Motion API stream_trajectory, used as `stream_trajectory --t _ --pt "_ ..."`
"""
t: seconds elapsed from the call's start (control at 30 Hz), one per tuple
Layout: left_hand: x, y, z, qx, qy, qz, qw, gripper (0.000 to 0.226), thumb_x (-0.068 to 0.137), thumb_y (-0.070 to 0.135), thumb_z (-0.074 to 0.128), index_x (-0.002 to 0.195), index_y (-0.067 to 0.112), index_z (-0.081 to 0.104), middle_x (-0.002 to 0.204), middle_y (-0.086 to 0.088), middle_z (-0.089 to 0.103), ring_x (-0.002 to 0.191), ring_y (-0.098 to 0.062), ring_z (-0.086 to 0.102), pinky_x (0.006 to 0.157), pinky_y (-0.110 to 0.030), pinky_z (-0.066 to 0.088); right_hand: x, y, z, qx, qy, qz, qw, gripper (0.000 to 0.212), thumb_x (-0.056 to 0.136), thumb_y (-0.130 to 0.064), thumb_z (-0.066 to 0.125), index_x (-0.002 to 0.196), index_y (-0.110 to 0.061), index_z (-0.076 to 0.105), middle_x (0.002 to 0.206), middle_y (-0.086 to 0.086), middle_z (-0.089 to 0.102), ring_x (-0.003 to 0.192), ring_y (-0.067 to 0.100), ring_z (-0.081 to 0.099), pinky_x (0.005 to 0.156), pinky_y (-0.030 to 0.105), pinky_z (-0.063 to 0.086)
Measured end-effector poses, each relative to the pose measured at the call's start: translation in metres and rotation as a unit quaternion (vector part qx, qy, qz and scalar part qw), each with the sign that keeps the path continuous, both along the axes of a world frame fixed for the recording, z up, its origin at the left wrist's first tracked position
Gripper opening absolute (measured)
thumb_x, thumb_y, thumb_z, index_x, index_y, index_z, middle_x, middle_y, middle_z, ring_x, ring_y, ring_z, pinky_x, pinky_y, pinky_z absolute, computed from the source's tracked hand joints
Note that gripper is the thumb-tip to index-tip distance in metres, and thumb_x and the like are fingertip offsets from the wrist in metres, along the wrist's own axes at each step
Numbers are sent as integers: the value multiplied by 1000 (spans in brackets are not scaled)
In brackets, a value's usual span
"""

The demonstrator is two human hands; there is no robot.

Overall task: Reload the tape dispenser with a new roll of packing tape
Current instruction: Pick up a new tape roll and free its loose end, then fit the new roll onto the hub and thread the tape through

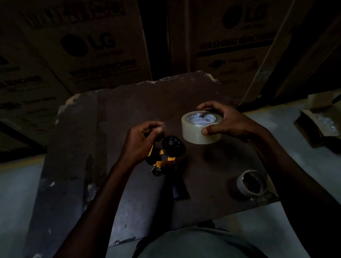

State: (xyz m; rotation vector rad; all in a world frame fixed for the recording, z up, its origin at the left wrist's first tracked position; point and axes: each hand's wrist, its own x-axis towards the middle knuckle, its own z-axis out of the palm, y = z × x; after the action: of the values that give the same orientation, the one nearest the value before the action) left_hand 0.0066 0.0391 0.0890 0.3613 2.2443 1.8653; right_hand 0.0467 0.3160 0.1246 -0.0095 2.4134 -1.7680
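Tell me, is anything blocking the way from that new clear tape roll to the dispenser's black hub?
Nothing visible does. The clear packing tape roll, held by the right hand, sits just right of the yellow-and-black dispenser's bare black hub. The left hand hovers beside it.

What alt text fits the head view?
A person's right hand grips a new roll of clear packing tape above a worn dark board, while the left hand pinches something too small to identify over a yellow-and-black tape dispenser. An empty cardboard tape core lies nearer the person.
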Motion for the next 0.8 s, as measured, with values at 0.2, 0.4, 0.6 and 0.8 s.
stream_trajectory --t 0.2,0.4,0.6,0.8 --pt "-3 6 -6 -26 46 76 996 16 91 12 65 91 28 70 91 6 73 83 -5 67 77 -32 56 0 -15 -3 -22 4 57 998 73 60 -6 89 123 -23 57 129 -1 62 112 7 65 88 24 54" --pt "-3 19 -5 -50 74 75 993 11 90 10 66 92 20 70 85 16 69 75 12 62 70 -9 48 -2 -32 -7 -66 18 99 993 71 55 -22 86 120 -25 59 135 -3 59 121 15 61 93 27 54" --pt "-5 8 -4 -32 56 71 995 16 90 9 65 94 23 70 91 9 71 78 10 63 73 -12 49 -4 -32 -7 -72 16 106 992 74 53 -21 86 121 -21 57 139 6 56 123 18 60 95 30 53" --pt "-5 -6 -5 -14 60 66 996 17 91 8 64 95 23 71 94 4 72 83 -2 66 82 -33 54 -6 -30 -10 -72 7 98 993 74 54 -12 89 121 -20 57 137 4 57 121 14 61 94 29 54"
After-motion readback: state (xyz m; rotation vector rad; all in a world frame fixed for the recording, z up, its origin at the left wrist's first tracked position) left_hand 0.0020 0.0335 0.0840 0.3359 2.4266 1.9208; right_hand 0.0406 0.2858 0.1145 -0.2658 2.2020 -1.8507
